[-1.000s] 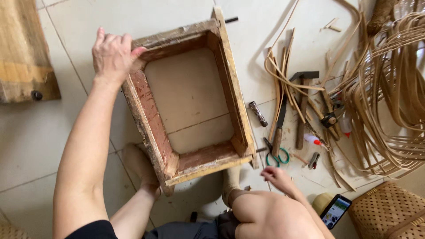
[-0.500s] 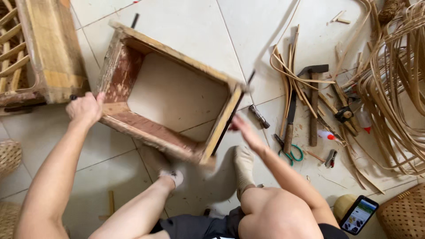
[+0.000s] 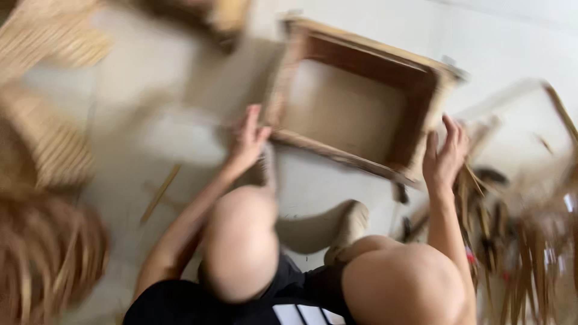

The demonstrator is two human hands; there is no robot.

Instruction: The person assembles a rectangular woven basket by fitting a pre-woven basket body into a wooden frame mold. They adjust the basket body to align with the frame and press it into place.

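A pale tiled floor [image 3: 337, 180] fills the blurred view. An open wooden frame [image 3: 355, 102] rests on it. The left hand [image 3: 248, 141] presses its near-left corner, fingers spread; the right hand [image 3: 444, 157] touches its right end, fingers open. Cane strips [image 3: 530, 241] lie at right.

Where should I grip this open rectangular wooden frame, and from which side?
Probably by its two opposite short rails, coming in from outside: the open rectangular wooden frame is hollow, with exposed edges. The left hand and right hand sit at those ends.
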